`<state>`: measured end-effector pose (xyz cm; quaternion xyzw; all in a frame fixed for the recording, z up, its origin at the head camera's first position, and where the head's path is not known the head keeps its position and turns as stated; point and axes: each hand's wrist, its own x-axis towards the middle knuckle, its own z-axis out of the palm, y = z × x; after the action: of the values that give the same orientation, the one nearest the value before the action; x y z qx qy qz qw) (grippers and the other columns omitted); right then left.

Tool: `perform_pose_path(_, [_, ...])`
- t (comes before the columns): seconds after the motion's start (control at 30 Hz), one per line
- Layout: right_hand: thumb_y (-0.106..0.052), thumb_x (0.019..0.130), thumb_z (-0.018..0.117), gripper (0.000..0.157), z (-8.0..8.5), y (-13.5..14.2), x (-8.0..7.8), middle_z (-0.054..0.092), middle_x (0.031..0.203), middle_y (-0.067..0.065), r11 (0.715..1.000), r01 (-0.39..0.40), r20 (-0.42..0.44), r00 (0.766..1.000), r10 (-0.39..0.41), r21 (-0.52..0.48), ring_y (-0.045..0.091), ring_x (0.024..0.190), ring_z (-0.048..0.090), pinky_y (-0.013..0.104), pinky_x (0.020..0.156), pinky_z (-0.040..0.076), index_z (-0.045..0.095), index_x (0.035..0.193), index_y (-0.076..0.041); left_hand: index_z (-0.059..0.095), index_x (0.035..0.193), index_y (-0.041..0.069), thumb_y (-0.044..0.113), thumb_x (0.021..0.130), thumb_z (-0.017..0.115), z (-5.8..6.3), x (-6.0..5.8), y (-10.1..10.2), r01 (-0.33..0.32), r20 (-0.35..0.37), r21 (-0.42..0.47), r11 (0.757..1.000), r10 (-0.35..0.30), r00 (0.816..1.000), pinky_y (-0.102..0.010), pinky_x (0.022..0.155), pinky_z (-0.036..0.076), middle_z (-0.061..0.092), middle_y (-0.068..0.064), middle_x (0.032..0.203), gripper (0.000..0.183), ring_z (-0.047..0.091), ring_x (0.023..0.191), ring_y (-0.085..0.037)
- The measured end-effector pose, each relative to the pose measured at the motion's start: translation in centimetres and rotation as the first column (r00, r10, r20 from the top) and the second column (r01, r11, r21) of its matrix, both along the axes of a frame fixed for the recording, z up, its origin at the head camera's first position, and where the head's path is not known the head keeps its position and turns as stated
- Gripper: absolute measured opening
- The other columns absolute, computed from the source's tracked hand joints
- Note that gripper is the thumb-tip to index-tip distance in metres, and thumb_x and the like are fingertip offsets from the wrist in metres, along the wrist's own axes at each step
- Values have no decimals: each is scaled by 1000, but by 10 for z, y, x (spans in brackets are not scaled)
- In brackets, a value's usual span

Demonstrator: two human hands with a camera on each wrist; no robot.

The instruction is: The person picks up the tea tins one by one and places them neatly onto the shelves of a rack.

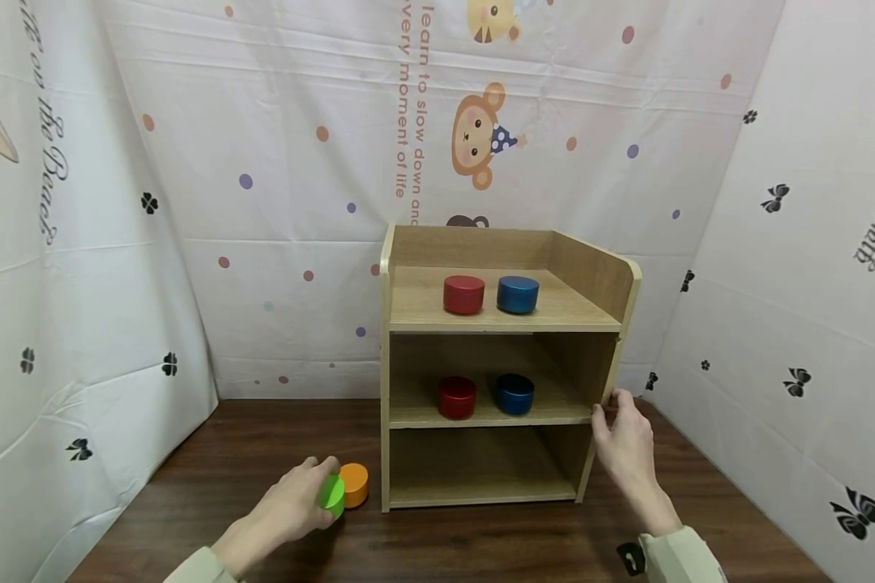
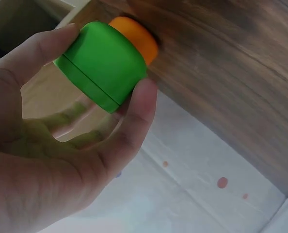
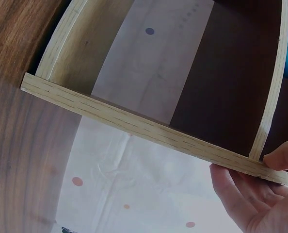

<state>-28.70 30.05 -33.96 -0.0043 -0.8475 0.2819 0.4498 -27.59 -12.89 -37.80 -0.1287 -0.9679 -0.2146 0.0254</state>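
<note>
My left hand (image 1: 292, 502) pinches a round green tin (image 2: 103, 65) between thumb and fingers, left of the wooden shelf unit (image 1: 385, 389). Right behind the green tin stands an orange tin (image 1: 354, 484) on the table, partly covered by it in both views. My right hand (image 1: 625, 441) grips the front edge of the shelf's right side panel at the middle board's height, thumb on the inner side and fingers outside, as the right wrist view shows its panel edge (image 3: 134, 126) close up.
On the top board sit a red tin (image 1: 463, 295) and a blue tin (image 1: 518, 295). The middle board holds another red tin (image 1: 456, 397) and blue tin (image 1: 514, 394). The dark wooden table (image 1: 496, 542) meets a printed cloth backdrop (image 1: 284, 316) behind and at both sides.
</note>
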Motion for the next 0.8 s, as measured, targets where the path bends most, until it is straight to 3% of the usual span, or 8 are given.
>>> perform_pose_path(0.57, [1, 86, 60, 19, 0, 1, 1, 68, 87, 25, 1000, 6, 14, 1000, -6, -13, 38, 74, 65, 47, 62, 46, 57, 104, 7, 58, 105, 13, 6, 61, 82, 5, 20, 19, 118, -110, 21, 993, -115, 987, -35, 55, 40, 49, -2, 84, 52, 47, 73, -20])
perform_pose_path(0.8, [1, 86, 59, 20, 0, 0, 1, 68, 89, 24, 1000, 6, 11, 1000, -6, -14, 37, 77, 66, 47, 64, 47, 57, 105, 7, 56, 103, 15, 7, 62, 80, 5, 24, 26, 180, -128, 8, 984, -178, 976, -29, 52, 36, 47, -1, 83, 49, 45, 71, -17])
